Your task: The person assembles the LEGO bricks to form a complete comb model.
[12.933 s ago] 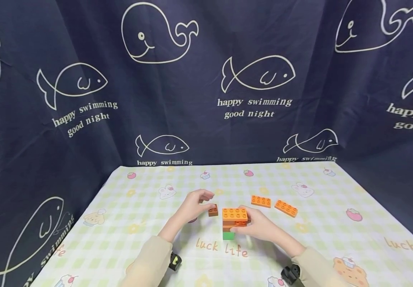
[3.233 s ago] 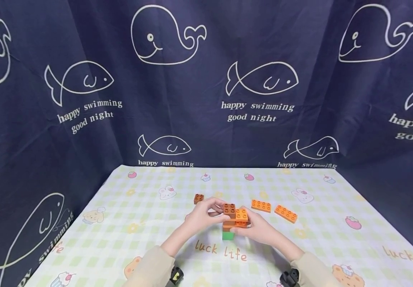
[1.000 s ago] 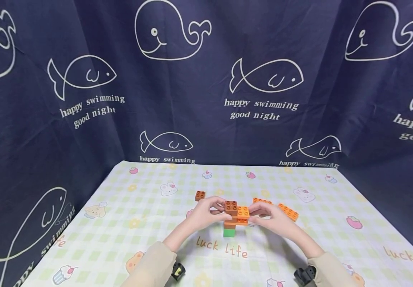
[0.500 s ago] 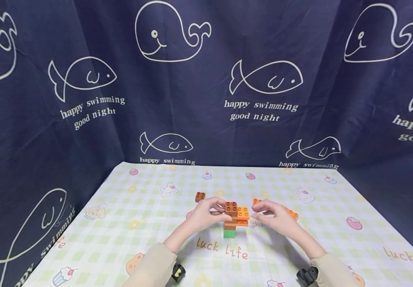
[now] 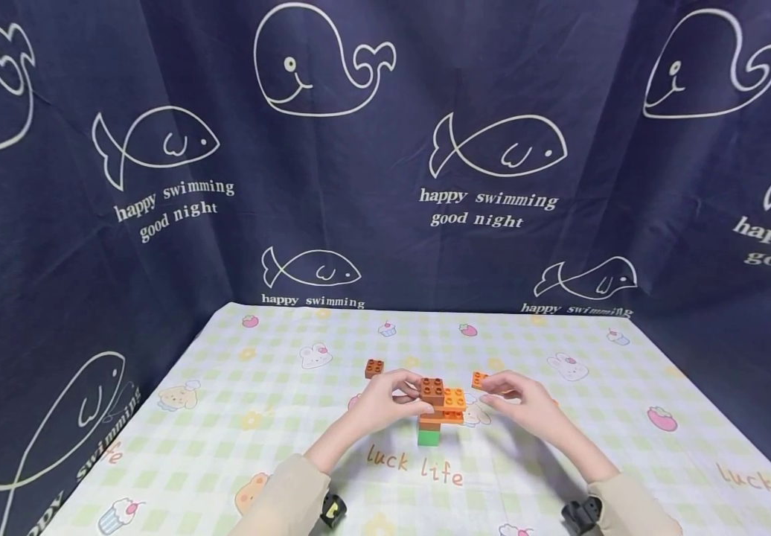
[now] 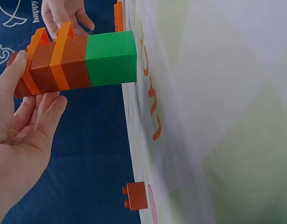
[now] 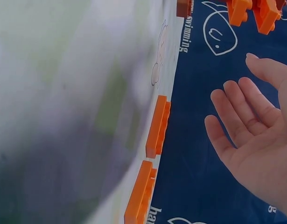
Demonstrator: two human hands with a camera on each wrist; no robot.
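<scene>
Near the middle of the table stands a tower of toy building bricks: a green brick [image 5: 429, 438] at the base, then brown bricks alternating with flat orange bricks [image 6: 59, 59] that jut out to the right. On top, over the left end of the upper orange brick, sits a brown brick [image 5: 432, 388]. My left hand [image 5: 385, 402] pinches the tower near its top between thumb and fingers. My right hand [image 5: 522, 402] is apart from the tower, to its right, with relaxed fingers and nothing held, as the right wrist view shows.
A loose brown brick [image 5: 375, 368] lies behind my left hand. Two loose flat orange bricks, a nearer one [image 7: 139, 193] and another [image 7: 157, 126], lie on the tablecloth [image 5: 278, 432], partly hidden by my right hand in the head view. A dark curtain [image 5: 385, 186] hangs behind.
Earlier the tower ended in an orange brick and my right hand held it; a brown brick has since been added by my left hand. My right hand has let go and moved right.
</scene>
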